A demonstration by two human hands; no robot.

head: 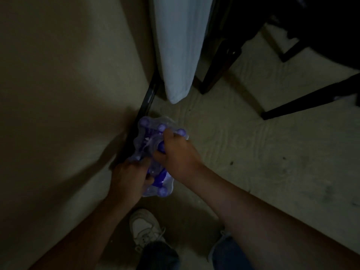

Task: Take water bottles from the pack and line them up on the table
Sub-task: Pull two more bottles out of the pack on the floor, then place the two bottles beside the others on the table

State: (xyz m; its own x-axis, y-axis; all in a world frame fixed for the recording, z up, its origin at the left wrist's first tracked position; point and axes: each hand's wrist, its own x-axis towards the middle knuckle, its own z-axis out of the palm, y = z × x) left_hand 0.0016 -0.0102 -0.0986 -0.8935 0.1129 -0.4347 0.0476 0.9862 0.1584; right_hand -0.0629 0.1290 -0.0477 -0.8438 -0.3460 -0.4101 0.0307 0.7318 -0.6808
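Note:
A shrink-wrapped pack of water bottles [146, 133] with purple caps stands on the floor beside a table leg. My right hand [176, 152] reaches into the torn top of the pack and is closed around a bottle with a purple cap [161, 146]. My left hand [129, 179] grips the plastic wrap at the pack's near left side. The scene is dim and the bottles' bodies are mostly hidden by the wrap and my hands.
The beige table top [58, 84] fills the left. A dark table leg [146, 100] runs down beside the pack. A white cloth-covered object [181, 45] hangs behind. Dark chair legs [303, 100] stand at right. My white shoe [144, 227] is below the pack.

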